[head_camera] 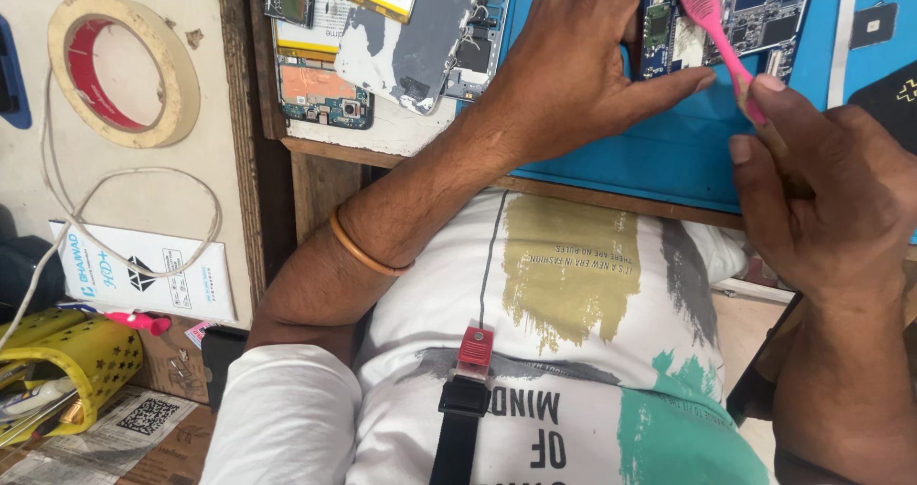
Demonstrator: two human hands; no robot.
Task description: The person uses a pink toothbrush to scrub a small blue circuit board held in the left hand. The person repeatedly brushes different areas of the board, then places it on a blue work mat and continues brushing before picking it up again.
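A roll of masking tape [124, 70] lies at far left on the worktop [239, 160], beside opened phones [382, 46]. The left hand [573, 74] presses flat, fingers spread, on the blue mat [669, 160], steadying a circuit board [755, 8]. The right hand [821, 208] has its grip clamped on a pink toothbrush [716, 36], bristles on the board.

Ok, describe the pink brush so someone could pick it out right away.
Find the blue mat on the wooden bench. On it lies a blue circuit board, steadied by the left hand. The pink toothbrush in the right hand crosses it, the only pink thing there.
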